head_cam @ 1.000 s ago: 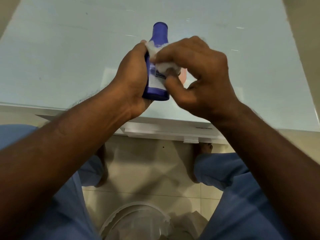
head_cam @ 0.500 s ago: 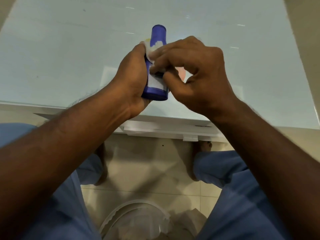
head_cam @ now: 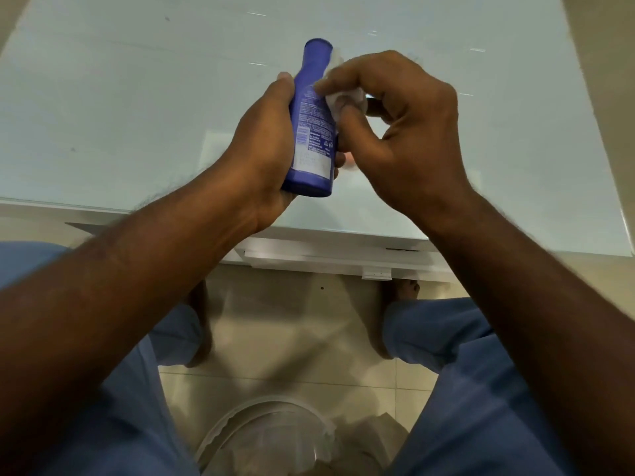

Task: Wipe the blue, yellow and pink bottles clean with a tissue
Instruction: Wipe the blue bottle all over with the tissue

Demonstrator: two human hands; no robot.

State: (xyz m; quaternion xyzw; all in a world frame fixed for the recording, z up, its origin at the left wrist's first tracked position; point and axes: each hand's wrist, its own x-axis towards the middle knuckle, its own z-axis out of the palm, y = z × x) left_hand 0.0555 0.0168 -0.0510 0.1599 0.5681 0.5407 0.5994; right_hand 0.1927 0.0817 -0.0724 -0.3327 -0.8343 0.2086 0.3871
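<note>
My left hand [head_cam: 264, 146] grips a blue bottle [head_cam: 313, 121] around its lower body and holds it above the near part of the glass table, cap pointing away from me, printed label facing up. My right hand [head_cam: 405, 132] pinches a crumpled white tissue [head_cam: 343, 97] against the bottle's right side near the shoulder. A small patch of pink [head_cam: 350, 161] shows on the table behind my right hand; what it is cannot be told. No yellow bottle is in sight.
The pale glass table [head_cam: 137, 97] stretches away from me, its near edge [head_cam: 343, 249] just under my wrists. Below it are beige floor tiles, my blue-trousered legs and a clear plastic container [head_cam: 268, 438] on the floor between them.
The bottle has been turned so its text label faces up. My right hand with the tissue has slid from the label area to the bottle's right side, near the shoulder.
</note>
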